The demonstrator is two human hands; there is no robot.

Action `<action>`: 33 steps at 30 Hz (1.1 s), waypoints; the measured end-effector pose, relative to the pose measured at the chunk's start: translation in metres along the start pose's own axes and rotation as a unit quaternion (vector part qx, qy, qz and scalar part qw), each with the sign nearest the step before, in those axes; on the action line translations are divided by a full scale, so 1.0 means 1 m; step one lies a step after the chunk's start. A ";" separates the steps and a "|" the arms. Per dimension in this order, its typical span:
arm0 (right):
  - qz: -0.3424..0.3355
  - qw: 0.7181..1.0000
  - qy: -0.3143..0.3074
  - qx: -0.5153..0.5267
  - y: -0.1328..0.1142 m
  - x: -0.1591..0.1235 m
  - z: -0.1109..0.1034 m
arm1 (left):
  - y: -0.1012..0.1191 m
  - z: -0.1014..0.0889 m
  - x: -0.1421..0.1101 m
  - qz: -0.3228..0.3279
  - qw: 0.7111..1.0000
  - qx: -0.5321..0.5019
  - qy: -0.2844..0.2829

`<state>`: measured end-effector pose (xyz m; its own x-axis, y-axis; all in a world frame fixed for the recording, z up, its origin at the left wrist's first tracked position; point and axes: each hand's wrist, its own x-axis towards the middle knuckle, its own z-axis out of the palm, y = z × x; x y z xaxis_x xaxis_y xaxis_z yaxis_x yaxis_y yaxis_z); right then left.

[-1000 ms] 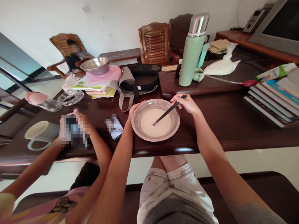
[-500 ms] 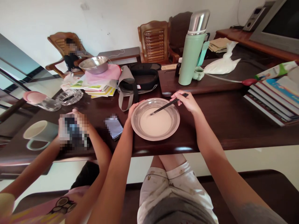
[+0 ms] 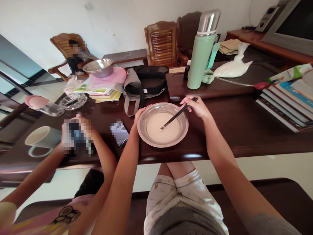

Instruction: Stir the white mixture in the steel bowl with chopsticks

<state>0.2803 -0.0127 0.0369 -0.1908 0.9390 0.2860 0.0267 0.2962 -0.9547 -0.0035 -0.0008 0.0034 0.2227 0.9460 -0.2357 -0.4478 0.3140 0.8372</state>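
A steel bowl (image 3: 146,137) sits on the dark wooden worktop (image 3: 232,130) close to its near edge, holding a pale, milky batter (image 3: 162,129) that covers the bottom. The right hand (image 3: 197,107) is closed around a pair of dark chopsticks (image 3: 178,114), pinching them near their upper ends just past the bowl's far right rim; the sticks slant down and leftward, and their tips rest in the batter near the middle of the bowl. The left hand (image 3: 137,118) is curled against the bowl's left rim, thumb and fingers touching the metal.

Just left of the bowl a phone (image 3: 119,133) lies flat on the worktop. Further left of the bowl, another person's two hands (image 3: 83,130) grip a device whose surface is blurred, and beyond them a pale green mug (image 3: 42,138) stands near the worktop's edge. Behind the bowl lies a grey and black bag (image 3: 146,83), and to the left of that a stack of booklets (image 3: 105,93) carries a pink cloth and a second steel bowl (image 3: 98,67). Behind the bowl to the right, on a raised dark board (image 3: 220,88), stands a tall mint-green flask (image 3: 201,52) with a steel top, a white plastic bag (image 3: 232,68) further right of it. Well to the right of the bowl, books (image 3: 286,104) are piled on the worktop.
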 end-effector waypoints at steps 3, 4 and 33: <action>0.003 1.000 -0.029 -0.001 0.001 0.000 0.002 | 0.000 -0.001 0.001 0.004 1.000 0.005 -0.006; -0.001 1.000 -0.019 -0.004 0.001 0.000 0.002 | -0.001 -0.001 0.001 0.006 1.000 0.005 -0.007; -0.001 1.000 -0.025 -0.002 -0.001 0.000 0.000 | -0.001 -0.002 0.002 0.008 1.000 -0.001 -0.005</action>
<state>0.2801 -0.0125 0.0378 -0.2402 0.9285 0.2830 0.0302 0.2986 -0.9539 -0.0042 0.0011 0.0011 0.2248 0.9497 -0.2179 -0.4524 0.2998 0.8399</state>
